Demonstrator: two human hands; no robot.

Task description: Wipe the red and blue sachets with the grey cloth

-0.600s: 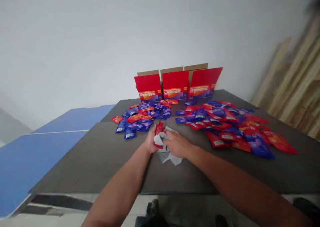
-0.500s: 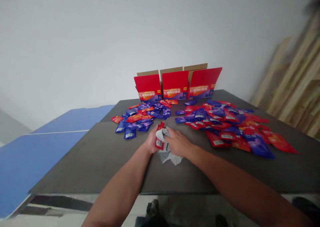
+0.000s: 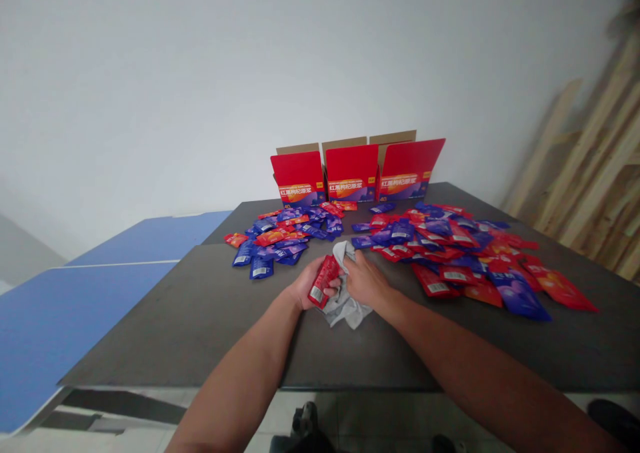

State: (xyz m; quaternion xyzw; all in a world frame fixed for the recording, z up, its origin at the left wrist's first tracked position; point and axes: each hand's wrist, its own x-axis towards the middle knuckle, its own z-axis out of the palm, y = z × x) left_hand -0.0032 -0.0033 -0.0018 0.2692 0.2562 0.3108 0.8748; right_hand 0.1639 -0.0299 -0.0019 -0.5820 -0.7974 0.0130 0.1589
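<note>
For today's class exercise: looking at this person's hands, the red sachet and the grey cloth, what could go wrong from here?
The red sachet sits tilted in the left hand, so it might slip onto the grey cloth. The right hand is close to the right-hand heap of red and blue sachets, so a wide movement could knock some loose. That heap and the left-hand heap lie close together, so sachets could get mixed.

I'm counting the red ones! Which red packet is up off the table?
The red packet in the left hand; the other packets all lie on the table.
</note>
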